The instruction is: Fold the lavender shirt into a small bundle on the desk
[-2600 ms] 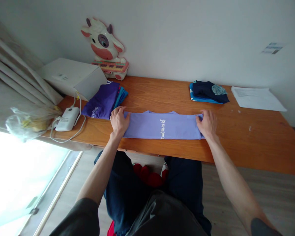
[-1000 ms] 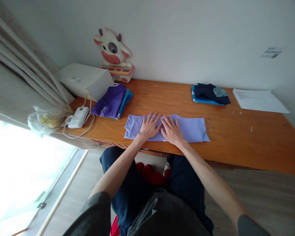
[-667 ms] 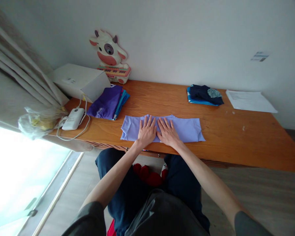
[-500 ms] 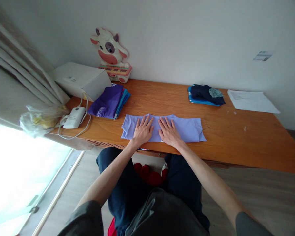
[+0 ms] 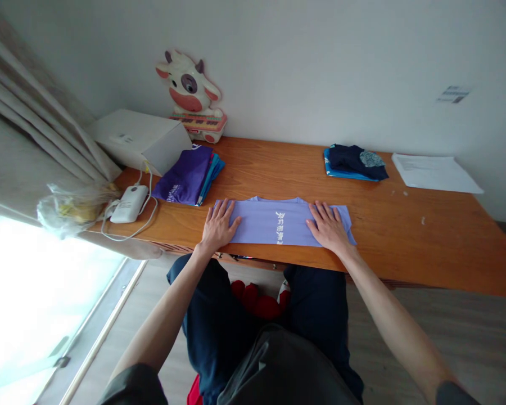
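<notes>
A lavender T-shirt (image 5: 257, 222) lies folded into a long flat strip along the table's front edge, with white printed characters near its middle. My left hand (image 5: 217, 226) rests flat on the strip's left end, fingers spread. On the right end lies my right hand (image 5: 329, 226), also flat with its fingers apart. Parts of both ends are hidden under the hands.
Folded purple and blue clothes (image 5: 185, 174) lie to the left, beside a white box (image 5: 139, 135) and a white corded device (image 5: 129, 203). A dark folded garment (image 5: 354, 160) and papers (image 5: 436, 171) lie at the back right. A cow toy keyboard (image 5: 191, 98) stands behind.
Both hands have slid apart from the middle of the shirt, the left one leftward and the right one rightward. The white print between them now shows, and the cloth looks smoother.
</notes>
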Action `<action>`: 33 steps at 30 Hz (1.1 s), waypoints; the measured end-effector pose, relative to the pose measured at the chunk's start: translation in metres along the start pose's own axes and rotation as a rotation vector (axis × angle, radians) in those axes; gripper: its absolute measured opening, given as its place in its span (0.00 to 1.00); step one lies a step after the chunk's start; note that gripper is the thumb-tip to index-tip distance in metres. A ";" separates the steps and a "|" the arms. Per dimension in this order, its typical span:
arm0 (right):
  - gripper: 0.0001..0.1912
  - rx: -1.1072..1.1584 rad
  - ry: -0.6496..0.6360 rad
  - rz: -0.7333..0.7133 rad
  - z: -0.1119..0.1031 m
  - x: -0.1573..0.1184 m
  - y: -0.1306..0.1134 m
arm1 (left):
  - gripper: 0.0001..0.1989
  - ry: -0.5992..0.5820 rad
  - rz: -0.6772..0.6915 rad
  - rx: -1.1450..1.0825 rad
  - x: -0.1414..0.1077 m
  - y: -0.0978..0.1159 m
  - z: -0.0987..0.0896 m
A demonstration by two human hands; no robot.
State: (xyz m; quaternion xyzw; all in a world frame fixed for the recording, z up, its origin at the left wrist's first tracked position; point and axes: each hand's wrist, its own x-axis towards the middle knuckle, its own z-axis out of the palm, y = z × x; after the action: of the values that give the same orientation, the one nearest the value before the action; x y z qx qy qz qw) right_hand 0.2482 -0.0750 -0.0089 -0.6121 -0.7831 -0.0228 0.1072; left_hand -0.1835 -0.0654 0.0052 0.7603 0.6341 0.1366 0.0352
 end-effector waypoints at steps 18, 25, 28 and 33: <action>0.38 -0.012 -0.014 -0.045 -0.007 -0.010 0.011 | 0.37 -0.003 -0.031 -0.012 -0.011 -0.006 -0.001; 0.39 -0.038 -0.044 -0.077 -0.006 -0.016 0.009 | 0.37 -0.004 -0.021 -0.027 -0.028 -0.007 -0.001; 0.40 -0.050 -0.048 -0.086 -0.007 -0.020 0.007 | 0.34 0.049 -0.047 -0.105 -0.036 -0.010 0.000; 0.41 -0.042 -0.057 -0.102 -0.008 -0.023 0.005 | 0.23 0.282 -0.162 -0.358 -0.073 -0.001 0.009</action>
State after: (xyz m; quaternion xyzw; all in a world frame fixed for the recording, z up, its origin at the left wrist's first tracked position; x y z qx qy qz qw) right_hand 0.2592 -0.0973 -0.0062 -0.5738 -0.8155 -0.0275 0.0707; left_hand -0.1937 -0.1358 -0.0155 0.6618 0.6574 0.3485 0.0913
